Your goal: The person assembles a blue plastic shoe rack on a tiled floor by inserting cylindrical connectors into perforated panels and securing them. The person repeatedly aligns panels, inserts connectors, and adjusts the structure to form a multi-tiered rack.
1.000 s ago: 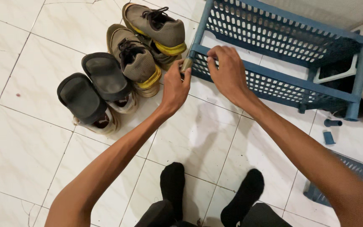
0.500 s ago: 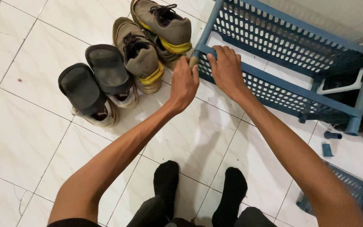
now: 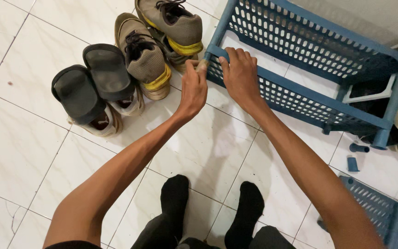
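Since half a second ago your hands have shifted slightly up the frame, and the shoes have slid left as your head moved. Your left hand (image 3: 193, 90) has its fingers pinched together on a small tan peg (image 3: 202, 66) at the corner of the blue slotted rack (image 3: 300, 87), upper centre of the frame. Your right hand (image 3: 240, 76) clamps the rack's front rail just beside it. The rack looks only partly assembled: two loose blue pieces (image 3: 355, 154) lie on the floor at right, and another slotted panel (image 3: 383, 207) waits at lower right. Left of the rack sit tan sneakers (image 3: 146, 60) and black-soled slides (image 3: 93, 92). The floor is white marbled tile (image 3: 19, 143), indoors; your socked feet (image 3: 208, 203) show below.
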